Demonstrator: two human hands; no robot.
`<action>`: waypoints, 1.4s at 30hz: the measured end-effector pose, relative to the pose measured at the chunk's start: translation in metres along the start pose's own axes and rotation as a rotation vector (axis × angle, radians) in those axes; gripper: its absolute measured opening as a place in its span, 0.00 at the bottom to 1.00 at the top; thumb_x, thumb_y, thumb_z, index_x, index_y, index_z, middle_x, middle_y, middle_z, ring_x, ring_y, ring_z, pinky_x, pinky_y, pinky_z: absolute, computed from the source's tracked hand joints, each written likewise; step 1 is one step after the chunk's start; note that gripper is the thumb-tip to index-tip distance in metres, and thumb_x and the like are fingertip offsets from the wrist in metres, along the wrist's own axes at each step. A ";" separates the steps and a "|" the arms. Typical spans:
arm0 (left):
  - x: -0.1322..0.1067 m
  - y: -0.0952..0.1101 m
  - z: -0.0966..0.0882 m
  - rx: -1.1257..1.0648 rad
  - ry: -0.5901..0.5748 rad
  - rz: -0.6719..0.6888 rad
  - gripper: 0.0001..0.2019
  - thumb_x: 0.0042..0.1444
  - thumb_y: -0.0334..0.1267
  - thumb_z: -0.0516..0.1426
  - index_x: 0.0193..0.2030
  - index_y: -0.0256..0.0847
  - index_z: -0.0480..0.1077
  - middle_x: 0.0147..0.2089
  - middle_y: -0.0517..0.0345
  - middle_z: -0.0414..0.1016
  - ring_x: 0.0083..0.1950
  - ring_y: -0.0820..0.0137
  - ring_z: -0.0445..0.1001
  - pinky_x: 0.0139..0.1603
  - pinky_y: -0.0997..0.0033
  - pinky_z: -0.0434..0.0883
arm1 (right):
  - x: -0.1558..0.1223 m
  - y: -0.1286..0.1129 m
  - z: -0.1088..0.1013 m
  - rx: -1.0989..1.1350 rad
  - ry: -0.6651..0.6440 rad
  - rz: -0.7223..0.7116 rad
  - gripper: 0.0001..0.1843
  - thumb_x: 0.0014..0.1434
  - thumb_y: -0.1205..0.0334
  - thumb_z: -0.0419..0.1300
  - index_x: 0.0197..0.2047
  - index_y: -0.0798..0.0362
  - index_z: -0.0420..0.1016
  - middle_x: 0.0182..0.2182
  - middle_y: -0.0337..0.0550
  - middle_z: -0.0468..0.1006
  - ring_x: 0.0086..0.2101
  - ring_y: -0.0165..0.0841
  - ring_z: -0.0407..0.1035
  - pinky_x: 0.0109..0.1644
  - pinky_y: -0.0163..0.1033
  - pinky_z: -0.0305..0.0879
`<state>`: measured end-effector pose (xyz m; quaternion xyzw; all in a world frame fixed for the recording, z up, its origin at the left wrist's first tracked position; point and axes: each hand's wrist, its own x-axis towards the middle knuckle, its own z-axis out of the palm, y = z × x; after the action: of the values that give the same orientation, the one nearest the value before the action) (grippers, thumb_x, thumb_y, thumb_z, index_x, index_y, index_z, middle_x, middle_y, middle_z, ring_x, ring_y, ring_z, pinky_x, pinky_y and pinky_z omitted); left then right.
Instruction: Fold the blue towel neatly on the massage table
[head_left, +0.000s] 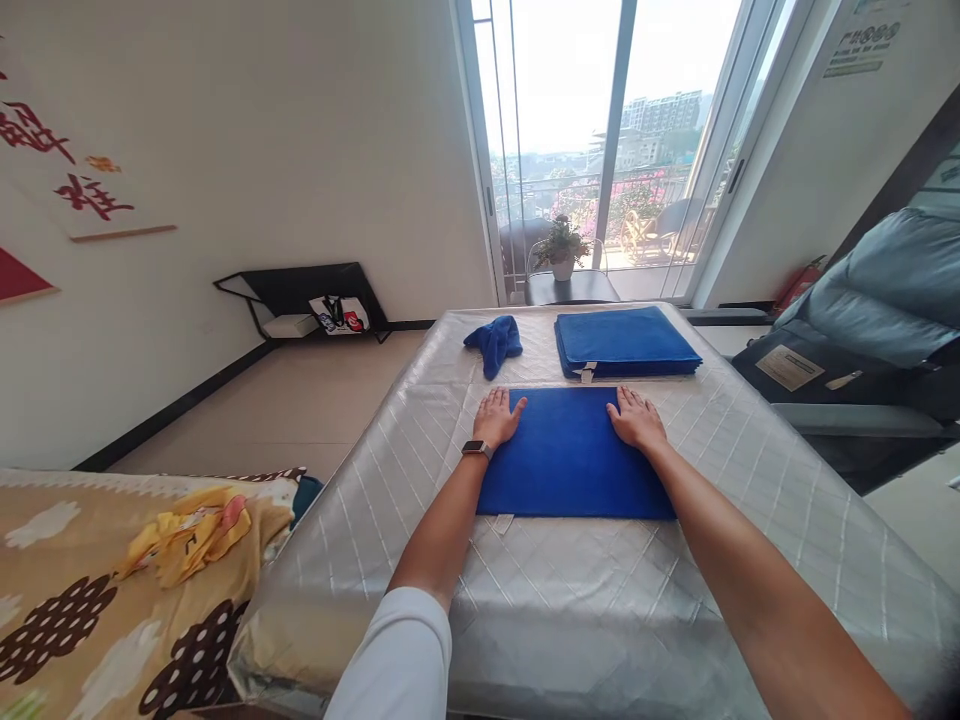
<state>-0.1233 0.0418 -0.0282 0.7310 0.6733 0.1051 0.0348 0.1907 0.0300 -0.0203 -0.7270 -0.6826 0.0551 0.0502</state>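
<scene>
"White sleeve point(401, 655) and bare forearm point(757, 580) rise from the bottom edge on my screen. What's beyond them?"

"Left hand point(498, 418) and right hand point(636, 420), both spread flat, fingers pointing up the frame, one by each upper corner of the blue cloth point(574, 460). I see nothing gripped; whether a bit of edge is pinched underneath, I can't tell."

"Which step would you call it?"

"Smoothing or squaring, I'd judge: the palms seem placed to even out both sides. From this pose, I'd say the next move calls for light, equal pressure, so neither side drags askew."

"And how does the cloth look to you?"

"It lies mid-frame, flat on the silvery tabletop point(570, 610), just below the neat blue stack point(626, 340) and apart from it. Deep, plain blue, straight-edged, no big wrinkles that I can see. One white tag point(503, 523) sticks out at the near edge, toward the left. I'd expect it to be soft and to crease easily."

"Any other blue?"

"One crumpled rag point(498, 343), upper middle, left of the stack."
</scene>
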 end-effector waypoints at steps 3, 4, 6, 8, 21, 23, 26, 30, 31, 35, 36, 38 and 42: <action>0.000 0.002 0.002 -0.004 0.002 -0.012 0.43 0.68 0.63 0.29 0.75 0.30 0.51 0.77 0.44 0.48 0.78 0.60 0.45 0.76 0.58 0.45 | 0.001 0.000 0.001 0.001 0.004 0.001 0.39 0.71 0.47 0.33 0.77 0.60 0.42 0.75 0.44 0.43 0.72 0.35 0.39 0.75 0.48 0.35; 0.000 0.003 0.002 -0.007 0.004 -0.012 0.43 0.67 0.63 0.29 0.75 0.31 0.51 0.77 0.44 0.48 0.78 0.60 0.45 0.76 0.58 0.45 | 0.001 0.000 0.001 0.001 0.005 0.003 0.39 0.71 0.47 0.33 0.77 0.61 0.42 0.75 0.44 0.43 0.72 0.35 0.39 0.75 0.48 0.35; -0.001 0.004 0.001 -0.012 0.009 -0.012 0.43 0.68 0.63 0.30 0.75 0.30 0.51 0.77 0.44 0.48 0.78 0.60 0.46 0.76 0.58 0.44 | 0.001 0.000 0.001 -0.002 0.004 0.007 0.39 0.71 0.47 0.33 0.77 0.62 0.42 0.75 0.45 0.43 0.72 0.35 0.39 0.75 0.48 0.35; -0.002 0.005 -0.001 -0.020 0.012 -0.016 0.43 0.68 0.62 0.30 0.75 0.30 0.51 0.77 0.44 0.48 0.78 0.60 0.45 0.77 0.58 0.44 | 0.002 0.000 0.001 -0.007 -0.002 0.008 0.40 0.71 0.46 0.33 0.77 0.63 0.41 0.75 0.46 0.43 0.72 0.35 0.39 0.75 0.48 0.35; -0.003 0.004 -0.003 -0.038 0.026 -0.018 0.41 0.68 0.62 0.31 0.75 0.31 0.52 0.77 0.45 0.50 0.78 0.60 0.46 0.76 0.58 0.45 | 0.003 0.002 0.000 -0.014 -0.007 -0.001 0.40 0.70 0.45 0.32 0.77 0.62 0.43 0.75 0.47 0.44 0.72 0.35 0.39 0.75 0.49 0.36; -0.003 0.005 -0.003 -0.040 0.025 -0.016 0.41 0.68 0.62 0.31 0.75 0.32 0.52 0.77 0.45 0.50 0.78 0.60 0.46 0.76 0.58 0.45 | 0.003 0.002 0.001 -0.010 -0.006 -0.004 0.40 0.70 0.45 0.32 0.77 0.61 0.42 0.75 0.47 0.44 0.72 0.35 0.39 0.75 0.49 0.36; -0.004 0.006 -0.004 -0.029 0.018 -0.017 0.41 0.68 0.62 0.32 0.75 0.33 0.52 0.77 0.46 0.50 0.78 0.60 0.46 0.76 0.57 0.45 | 0.002 0.002 0.001 -0.003 0.001 -0.005 0.40 0.70 0.45 0.33 0.77 0.61 0.42 0.75 0.47 0.44 0.72 0.35 0.39 0.75 0.49 0.36; -0.002 0.004 -0.006 -0.002 -0.019 -0.014 0.41 0.68 0.61 0.31 0.75 0.32 0.50 0.78 0.45 0.47 0.78 0.61 0.45 0.76 0.58 0.44 | 0.000 0.000 0.000 0.013 0.010 -0.009 0.40 0.70 0.46 0.33 0.77 0.62 0.43 0.75 0.47 0.44 0.72 0.35 0.40 0.75 0.48 0.36; -0.001 0.003 -0.008 0.003 -0.039 -0.008 0.41 0.68 0.61 0.31 0.75 0.31 0.50 0.78 0.45 0.47 0.78 0.60 0.44 0.76 0.58 0.44 | 0.000 0.000 -0.001 0.017 0.012 -0.009 0.40 0.70 0.46 0.33 0.77 0.62 0.43 0.75 0.47 0.44 0.72 0.35 0.40 0.75 0.48 0.36; 0.003 0.009 -0.017 0.048 -0.067 -0.064 0.40 0.69 0.60 0.32 0.75 0.28 0.50 0.77 0.41 0.48 0.78 0.57 0.45 0.76 0.55 0.44 | -0.001 -0.001 0.000 0.027 0.015 -0.001 0.39 0.71 0.47 0.33 0.77 0.60 0.43 0.75 0.47 0.44 0.72 0.35 0.40 0.75 0.49 0.35; 0.004 0.016 -0.018 0.058 -0.032 -0.086 0.41 0.69 0.59 0.32 0.75 0.27 0.51 0.77 0.39 0.49 0.78 0.56 0.45 0.76 0.54 0.44 | 0.000 -0.001 0.000 0.031 0.017 0.000 0.38 0.71 0.47 0.33 0.77 0.60 0.44 0.75 0.47 0.45 0.72 0.35 0.40 0.75 0.49 0.35; 0.003 0.041 -0.019 0.052 0.041 -0.053 0.41 0.69 0.59 0.32 0.74 0.27 0.51 0.77 0.38 0.49 0.78 0.55 0.44 0.77 0.53 0.44 | 0.000 -0.002 0.000 0.039 0.024 -0.001 0.38 0.71 0.46 0.34 0.77 0.59 0.44 0.75 0.48 0.45 0.72 0.36 0.40 0.75 0.49 0.35; -0.004 0.124 -0.003 -0.053 -0.002 0.295 0.39 0.70 0.60 0.30 0.75 0.33 0.52 0.76 0.44 0.52 0.77 0.61 0.48 0.76 0.58 0.49 | -0.002 0.000 0.001 0.044 0.037 -0.010 0.38 0.71 0.47 0.34 0.77 0.59 0.45 0.75 0.48 0.46 0.72 0.37 0.41 0.74 0.49 0.36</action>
<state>-0.0025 0.0261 -0.0023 0.8210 0.5556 0.1259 0.0390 0.1902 0.0275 -0.0211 -0.7231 -0.6839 0.0565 0.0790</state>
